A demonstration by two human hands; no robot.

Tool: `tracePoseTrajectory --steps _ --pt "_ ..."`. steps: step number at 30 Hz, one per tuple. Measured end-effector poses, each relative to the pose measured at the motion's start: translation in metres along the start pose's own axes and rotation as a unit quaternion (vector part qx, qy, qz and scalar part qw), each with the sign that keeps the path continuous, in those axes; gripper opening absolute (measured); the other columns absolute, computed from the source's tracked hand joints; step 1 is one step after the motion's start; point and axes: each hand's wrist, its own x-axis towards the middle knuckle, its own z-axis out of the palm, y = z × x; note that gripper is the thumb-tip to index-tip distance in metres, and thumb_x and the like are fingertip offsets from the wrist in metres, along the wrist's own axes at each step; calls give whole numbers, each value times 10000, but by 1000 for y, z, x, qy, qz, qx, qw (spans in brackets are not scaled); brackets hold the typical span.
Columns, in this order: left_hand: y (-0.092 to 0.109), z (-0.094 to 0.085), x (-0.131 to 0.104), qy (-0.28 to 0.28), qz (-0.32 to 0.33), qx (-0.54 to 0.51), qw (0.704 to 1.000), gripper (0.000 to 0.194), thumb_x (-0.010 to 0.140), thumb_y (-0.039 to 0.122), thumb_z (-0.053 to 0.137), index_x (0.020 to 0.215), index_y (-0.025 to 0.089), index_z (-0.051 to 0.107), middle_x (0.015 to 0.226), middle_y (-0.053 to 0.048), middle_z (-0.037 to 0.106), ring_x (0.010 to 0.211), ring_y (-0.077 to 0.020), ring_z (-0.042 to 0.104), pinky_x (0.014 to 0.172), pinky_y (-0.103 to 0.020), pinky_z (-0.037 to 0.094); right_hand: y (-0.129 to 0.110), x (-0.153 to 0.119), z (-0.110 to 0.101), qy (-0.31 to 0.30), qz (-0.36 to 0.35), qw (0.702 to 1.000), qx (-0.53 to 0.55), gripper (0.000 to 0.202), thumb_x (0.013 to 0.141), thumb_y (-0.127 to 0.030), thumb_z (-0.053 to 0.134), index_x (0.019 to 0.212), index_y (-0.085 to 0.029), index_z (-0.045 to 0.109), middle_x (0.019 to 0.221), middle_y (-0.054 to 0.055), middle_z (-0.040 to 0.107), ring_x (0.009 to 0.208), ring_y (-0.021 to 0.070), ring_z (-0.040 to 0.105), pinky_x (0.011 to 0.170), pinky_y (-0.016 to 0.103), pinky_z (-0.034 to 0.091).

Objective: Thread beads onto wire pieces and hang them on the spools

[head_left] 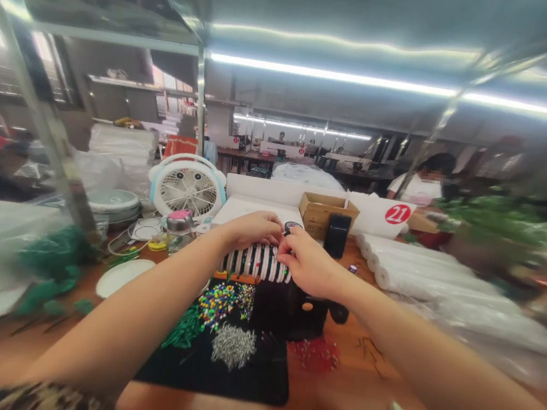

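Both arms reach over the table to a row of black and white spools or rings (258, 262). My left hand (257, 228) rests at the top of the row, fingers bent and pressed together. Beside it, my right hand (301, 257) is closed in a pinch at the row's right part. What either hand holds is too small to make out. Small coloured beads (217, 304), silver pieces (233, 346) and green pieces (185, 326) lie on a black mat (230, 381) below the hands.
A white fan (189, 188) stands behind on the left, near a white plate (125, 278). A cardboard box (315, 216) and a black phone-like object (336, 235) are at the back. White rolls (416, 267) lie right. Red pieces (317, 354) are beside the mat. A person (425, 181) is farther back.
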Motion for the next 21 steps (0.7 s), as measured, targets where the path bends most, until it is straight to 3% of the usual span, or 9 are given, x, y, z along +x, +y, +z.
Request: tracePoseTrajectory --steps 7,21 --pt "-3 0 3 0 -7 -11 1000 85 628 95 514 669 167 533 553 29 586 530 -98 543 558 -234 364 -9 -2 0 4 -23 998 -61 163 784 -16 453 715 -157 499 892 63 447 784 173 487 751 333 419" --pt "-2 2 1 11 -5 -2 1000 114 612 74 510 666 167 550 537 41 552 517 -98 510 552 -244 354 -13 -10 8 61 -60 992 -92 170 784 -30 426 727 -150 531 891 82 451 792 186 466 754 363 441"
